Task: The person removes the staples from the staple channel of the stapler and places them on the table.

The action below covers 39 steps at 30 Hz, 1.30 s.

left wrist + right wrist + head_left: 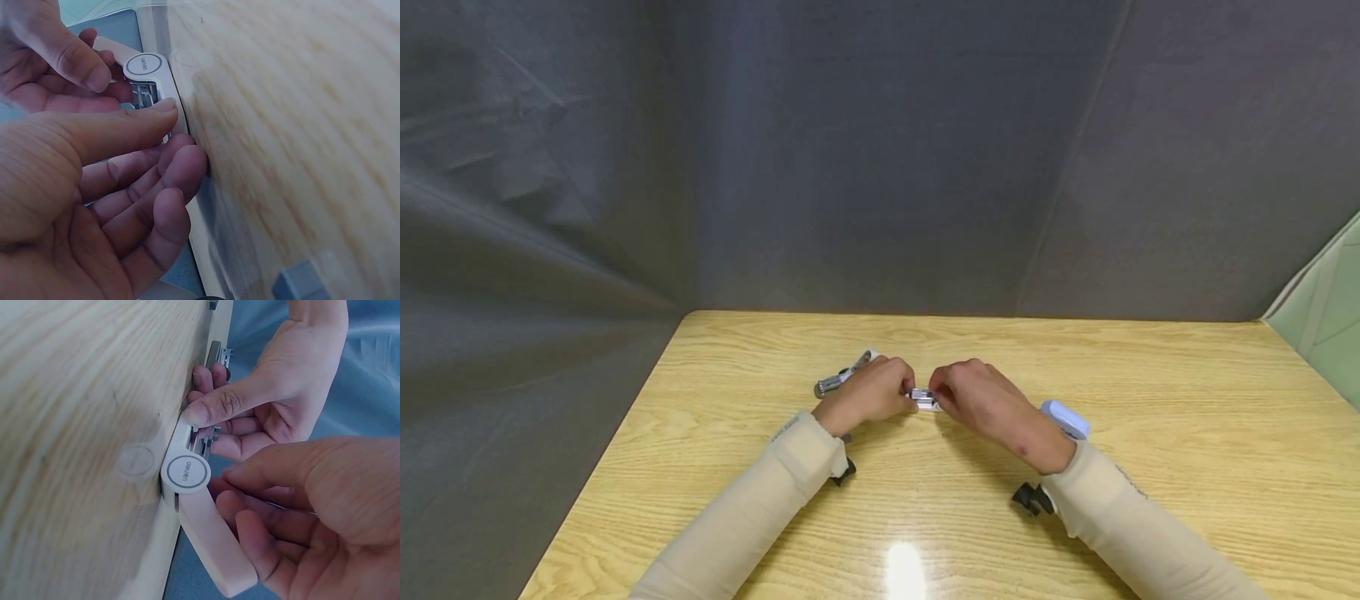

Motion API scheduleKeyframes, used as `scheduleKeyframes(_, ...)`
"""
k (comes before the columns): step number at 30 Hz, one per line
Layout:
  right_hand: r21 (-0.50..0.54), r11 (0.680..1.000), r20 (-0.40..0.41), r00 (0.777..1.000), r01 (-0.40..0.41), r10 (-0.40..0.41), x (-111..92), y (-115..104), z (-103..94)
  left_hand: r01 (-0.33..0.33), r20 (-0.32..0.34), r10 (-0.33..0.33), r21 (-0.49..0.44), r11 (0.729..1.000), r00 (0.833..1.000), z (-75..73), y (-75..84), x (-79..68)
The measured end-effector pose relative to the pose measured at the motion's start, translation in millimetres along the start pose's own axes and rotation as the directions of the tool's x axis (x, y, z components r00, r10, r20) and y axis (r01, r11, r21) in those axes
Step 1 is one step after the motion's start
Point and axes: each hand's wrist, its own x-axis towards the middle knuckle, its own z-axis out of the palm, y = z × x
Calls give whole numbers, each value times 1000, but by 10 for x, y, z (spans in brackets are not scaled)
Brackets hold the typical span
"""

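Left hand (868,392) pinches one end of the white stapler (187,478), steadying it low over the wooden table (1150,400); the stapler sits between both hands, its metal channel exposed; right hand (981,398) grips the other end, sharing the load.

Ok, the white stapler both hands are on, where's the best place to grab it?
Probably the long white handle arm of the stapler, taken from the right hand's side. It juts out bare past the round hinge cap, while the left hand already crowds the metal staple end.
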Motion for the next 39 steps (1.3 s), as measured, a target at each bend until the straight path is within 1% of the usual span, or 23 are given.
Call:
scheduleKeyframes(6,21,1000,-1,1000,-22,22,-13,6,-29,-8,0,8,2,1000,1000,-2,-3,-3)
scheduleKeyframes(14,-48,998,21,999,-40,41,10,-27,-36,-11,1,11,13,1000,1000,3,-6,6)
scheduleKeyframes(17,-50,998,20,999,-45,46,15,-35,-32,-9,5,9,13,1000,1000,4,-8,3)
scheduleKeyframes(29,4,998,52,997,-63,63,17,-77,-2,-1,20,1,-12,1000,1000,-17,-6,-15)
scheduleKeyframes(35,20,999,42,999,-31,30,17,-67,-8,0,23,1,-11,1000,1000,-6,-15,-6)
scheduleKeyframes(39,32,999,22,999,-30,29,12,-39,-53,-6,15,6,-4,1000,1000,-13,-16,5)
